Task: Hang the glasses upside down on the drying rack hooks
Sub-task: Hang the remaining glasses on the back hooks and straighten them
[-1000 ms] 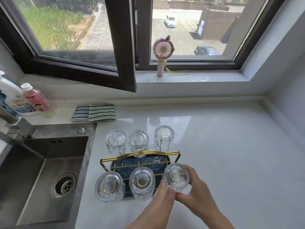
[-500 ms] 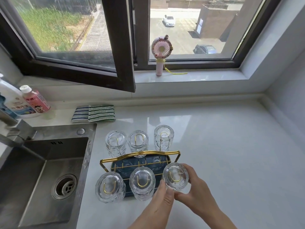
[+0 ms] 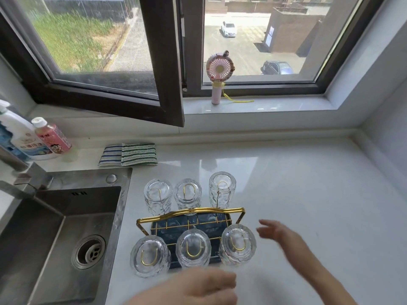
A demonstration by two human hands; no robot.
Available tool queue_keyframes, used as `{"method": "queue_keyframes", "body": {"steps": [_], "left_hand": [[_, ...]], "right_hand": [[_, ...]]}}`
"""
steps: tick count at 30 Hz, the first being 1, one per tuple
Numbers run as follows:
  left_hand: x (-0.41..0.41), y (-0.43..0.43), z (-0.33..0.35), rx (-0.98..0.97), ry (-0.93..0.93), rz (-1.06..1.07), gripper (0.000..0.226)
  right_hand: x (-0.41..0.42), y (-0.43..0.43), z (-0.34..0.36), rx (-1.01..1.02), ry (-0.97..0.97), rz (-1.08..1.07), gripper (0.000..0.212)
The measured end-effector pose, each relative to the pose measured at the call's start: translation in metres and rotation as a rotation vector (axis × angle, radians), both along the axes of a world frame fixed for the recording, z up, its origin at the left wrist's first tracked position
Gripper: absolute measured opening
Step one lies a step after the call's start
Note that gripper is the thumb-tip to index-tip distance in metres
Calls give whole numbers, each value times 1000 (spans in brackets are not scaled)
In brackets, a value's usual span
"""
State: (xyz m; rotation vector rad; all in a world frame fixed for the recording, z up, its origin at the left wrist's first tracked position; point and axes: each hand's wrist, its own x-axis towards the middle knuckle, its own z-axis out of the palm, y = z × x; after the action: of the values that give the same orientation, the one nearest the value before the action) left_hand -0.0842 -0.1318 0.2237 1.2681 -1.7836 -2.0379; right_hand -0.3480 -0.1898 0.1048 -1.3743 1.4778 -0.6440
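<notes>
A gold wire drying rack (image 3: 190, 213) with a dark blue tray stands on the white counter beside the sink. Several clear glasses hang upside down on its hooks: three in the far row, such as the far right glass (image 3: 222, 192), and three in the near row, such as the near right glass (image 3: 239, 244). My right hand (image 3: 278, 233) is open just right of the near right glass, not touching it. My left hand (image 3: 198, 287) is blurred below the near row, fingers loose and holding nothing.
A steel sink (image 3: 55, 234) lies left of the rack with a tap (image 3: 19, 172) above it. Two bottles (image 3: 33, 139) stand at the far left. Folded striped cloths (image 3: 128, 154) lie behind the rack. A pink hand fan (image 3: 219, 75) stands on the windowsill.
Both hands have let go of the near right glass, which now hangs on its hook. The right hand has drawn off to the right and the left hand has dropped toward me.
</notes>
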Motion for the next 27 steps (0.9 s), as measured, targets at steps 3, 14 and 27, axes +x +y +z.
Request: {"method": "queue_keyframes", "body": {"steps": [3, 14, 27], "left_hand": [[23, -53, -4, -241, -48, 191, 42], [-7, -211, -99, -625, -793, -134, 88], [-8, -209, -103, -633, -647, -117, 60]], "right_hand": [[-12, -50, 13, -65, -90, -149, 72], [53, -141, -32, 32, 199, 343, 108], [56, -131, -35, -102, 145, 318, 76]]}}
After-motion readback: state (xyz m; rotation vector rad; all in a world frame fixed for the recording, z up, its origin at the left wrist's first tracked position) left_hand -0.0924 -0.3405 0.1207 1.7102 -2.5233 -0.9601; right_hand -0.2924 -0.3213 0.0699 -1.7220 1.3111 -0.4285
